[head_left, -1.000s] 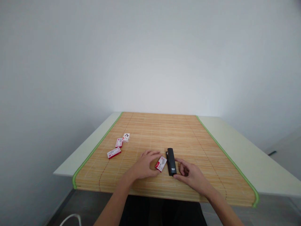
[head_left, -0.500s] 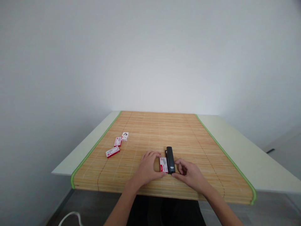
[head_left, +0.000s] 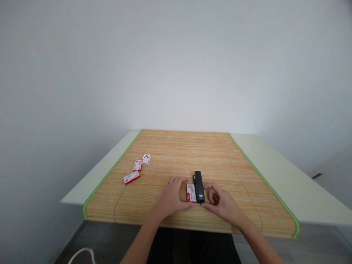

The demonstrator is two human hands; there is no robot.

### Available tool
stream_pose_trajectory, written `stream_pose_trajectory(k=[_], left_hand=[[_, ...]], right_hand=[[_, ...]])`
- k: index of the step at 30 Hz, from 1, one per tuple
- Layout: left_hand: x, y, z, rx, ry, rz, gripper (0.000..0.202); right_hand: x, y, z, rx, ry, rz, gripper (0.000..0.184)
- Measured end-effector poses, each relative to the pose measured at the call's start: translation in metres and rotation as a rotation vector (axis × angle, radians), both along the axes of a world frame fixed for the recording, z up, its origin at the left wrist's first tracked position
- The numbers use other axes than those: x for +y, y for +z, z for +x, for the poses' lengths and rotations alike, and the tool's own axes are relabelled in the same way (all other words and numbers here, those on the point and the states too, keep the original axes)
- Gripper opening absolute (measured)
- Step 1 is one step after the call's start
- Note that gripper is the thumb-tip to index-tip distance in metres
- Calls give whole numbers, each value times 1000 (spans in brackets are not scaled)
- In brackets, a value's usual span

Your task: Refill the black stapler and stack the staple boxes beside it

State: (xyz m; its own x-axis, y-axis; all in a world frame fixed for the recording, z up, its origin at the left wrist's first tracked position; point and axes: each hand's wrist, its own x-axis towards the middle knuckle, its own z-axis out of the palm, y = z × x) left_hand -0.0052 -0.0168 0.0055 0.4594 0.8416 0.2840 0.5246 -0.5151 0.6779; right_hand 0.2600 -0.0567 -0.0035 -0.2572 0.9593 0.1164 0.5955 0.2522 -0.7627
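Note:
A black stapler [head_left: 199, 186] lies lengthwise on the bamboo mat [head_left: 242, 179] near its front middle. A small red-and-white box [head_left: 190, 193] lies flush against the stapler's left side. My left hand [head_left: 172, 196] curls around that box, fingertips on its edges. My right hand [head_left: 221, 201] is at the stapler's near right end, thumb and fingers pinching it.
Three more small red-and-white boxes [head_left: 132, 177] [head_left: 138, 165] [head_left: 146, 159] lie on the mat's left part. The mat has green side borders and covers a pale table [head_left: 291, 183]. A white wall stands behind. A white cable [head_left: 79, 253] shows on the floor at lower left.
The box was tilted and slightly apart from the stapler one second ago. My left hand has since turned it straight and slid it against the stapler's side. My right hand has stayed put.

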Motion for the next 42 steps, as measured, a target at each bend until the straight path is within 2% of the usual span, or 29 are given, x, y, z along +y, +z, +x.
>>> stream_pose_trajectory(k=[2, 4, 5, 7, 9, 11, 13, 15, 16, 19, 26, 30, 34, 37, 42], left_hand=[[-3, -2, -3, 3, -15, -24, 105], [-6, -2, -10, 12, -34, -39, 114], [-7, -2, -17, 16, -25, -39, 112], [-8, 2, -37, 29, 59, -7, 96], [-3, 5, -68, 71, 247, 75, 72], [4, 6, -103, 165, 541, 171, 53], [11, 4, -135, 295, 844, 198, 57], [17, 0, -158, 409, 1000, 163, 72], [18, -1, -164, 450, 1027, 132, 77], [21, -6, -166, 496, 1002, 59, 77], [23, -8, -128, 498, 977, 149, 73], [27, -9, -112, 484, 1031, 153, 61], [31, -10, -107, 470, 1041, 168, 45], [33, -10, -108, 397, 899, 204, 40], [33, -14, -112, 227, 476, 295, 55]], right_hand=[[-1, 0, 1, 65, 1, -22, 56], [-2, 1, 1, 96, -6, -41, 64], [-3, 2, 1, 102, -9, -49, 66], [-3, 3, 1, 104, -13, -55, 70], [-4, 4, 1, 94, -11, -47, 73], [-4, 4, 0, 78, -10, -34, 77], [-4, 3, -1, 67, -14, -26, 79], [-5, 3, -1, 59, -15, -26, 80], [-5, 3, -1, 54, -15, -25, 80], [-4, 3, -1, 42, -18, -21, 82], [-5, 5, -2, 29, -30, -8, 84], [-5, 6, -3, 23, -28, -8, 84], [-6, 8, -4, 22, -31, 6, 82], [-6, 9, -4, 18, -28, 7, 81], [-5, 8, -4, 10, -31, 11, 81]])
